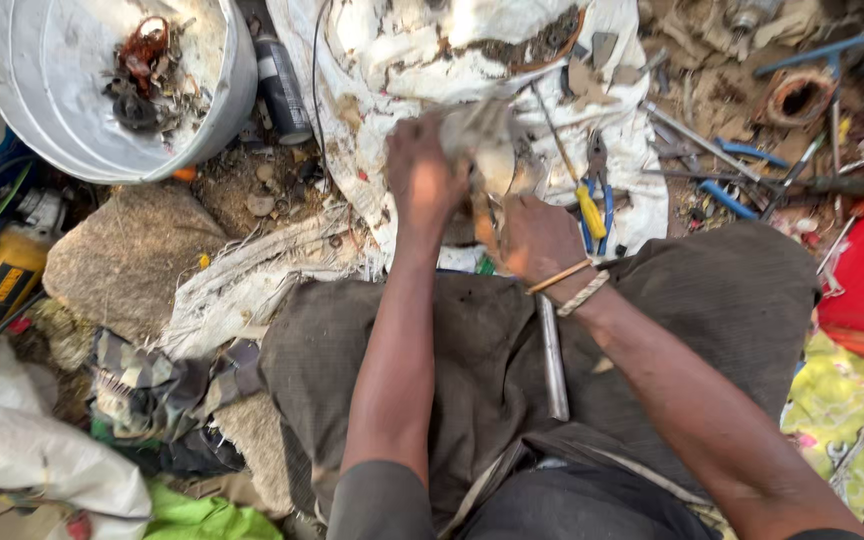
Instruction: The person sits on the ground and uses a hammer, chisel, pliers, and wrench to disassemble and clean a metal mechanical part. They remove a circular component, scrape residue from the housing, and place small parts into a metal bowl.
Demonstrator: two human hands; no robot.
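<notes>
Over littered sacking (372,60), both hands' (422,180) (542,240) grips clamp a blurred pale object (487,140) between them.

Bright, even daylight; shadows are soft. The white sack (552,50) above the left hand (422,180) glares slightly. The cloth (482,130) it holds is motion-blurred.

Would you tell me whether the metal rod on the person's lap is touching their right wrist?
Cannot tell. In the head view, the metal rod runs up under the right hand's wrist bands, which hide any contact or gap.
</notes>
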